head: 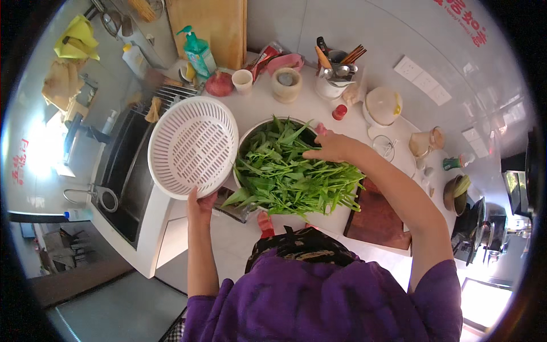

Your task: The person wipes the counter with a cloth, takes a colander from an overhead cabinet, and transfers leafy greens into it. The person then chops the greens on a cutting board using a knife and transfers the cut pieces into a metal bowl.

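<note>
My left hand (202,205) grips the lower rim of a white plastic colander (192,141), held tilted with its slotted inside facing me. Beside it a round metal basin (257,125) is heaped with leafy green vegetables (295,171), their cut stems hanging over the near right side. My right hand (335,147) is at the basin's upper right edge, thumb spread over the greens. Its other fingers are partly hidden, so whether they hold the rim or some stems is unclear.
A dark sink (128,171) lies left. Along the wall stand a green pump bottle (198,53), a red onion (219,84), a paper cup (242,81), a mortar (286,85) and a utensil holder (331,83). To the right are a white bowl (381,107) and a brown cutting board (378,216).
</note>
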`<state>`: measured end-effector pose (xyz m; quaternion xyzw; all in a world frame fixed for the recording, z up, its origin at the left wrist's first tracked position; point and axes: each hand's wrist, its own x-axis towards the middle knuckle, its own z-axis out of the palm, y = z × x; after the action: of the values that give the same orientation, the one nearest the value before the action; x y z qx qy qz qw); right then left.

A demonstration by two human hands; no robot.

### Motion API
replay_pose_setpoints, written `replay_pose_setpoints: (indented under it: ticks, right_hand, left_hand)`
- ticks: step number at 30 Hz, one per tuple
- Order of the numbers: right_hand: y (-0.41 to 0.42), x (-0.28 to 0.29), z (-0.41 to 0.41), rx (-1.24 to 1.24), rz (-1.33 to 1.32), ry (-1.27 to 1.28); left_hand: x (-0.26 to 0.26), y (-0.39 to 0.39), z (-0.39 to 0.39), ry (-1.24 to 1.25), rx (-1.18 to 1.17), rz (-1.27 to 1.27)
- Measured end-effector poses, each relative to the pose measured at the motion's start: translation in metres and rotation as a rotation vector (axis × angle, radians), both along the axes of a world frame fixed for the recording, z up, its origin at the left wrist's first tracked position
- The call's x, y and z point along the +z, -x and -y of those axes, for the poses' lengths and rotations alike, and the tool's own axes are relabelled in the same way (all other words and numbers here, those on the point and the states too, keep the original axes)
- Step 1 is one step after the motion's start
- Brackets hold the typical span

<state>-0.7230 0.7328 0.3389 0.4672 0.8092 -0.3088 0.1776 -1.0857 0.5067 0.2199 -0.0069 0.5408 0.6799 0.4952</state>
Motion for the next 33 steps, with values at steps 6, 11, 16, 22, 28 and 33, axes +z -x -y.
replay_pose_setpoints:
  ticks: [6, 11, 16, 22, 28, 33]
  right_hand:
    - [-0.001, -0.016, -0.021, 0.108, 0.166, 0.301]
    - [0.004, -0.022, -0.023, 0.097, 0.207, 0.383]
    - [0.001, -0.011, -0.019, -0.071, 0.086, 0.928]
    - [-0.021, -0.003, 0.005, -0.296, -0.159, 1.210]
    - [-0.031, -0.017, 0.036, -0.439, -0.362, 1.268]
    - [-0.040, -0.007, 0.044, -0.541, -0.518, 1.198]
  left_hand:
    - [0.057, -0.074, 0.037, 0.311, -0.396, 0.271]
    - [0.107, -0.163, 0.019, 0.267, -0.655, 0.181]
    - [0.095, -0.186, -0.014, 0.294, -0.716, 0.384]
    - [0.078, -0.214, -0.031, 0.114, -0.654, 0.286]
    - [0.104, -0.231, -0.053, 0.156, -0.502, 0.455]
    - [0.077, -0.258, -0.055, 0.115, -0.358, 0.357]
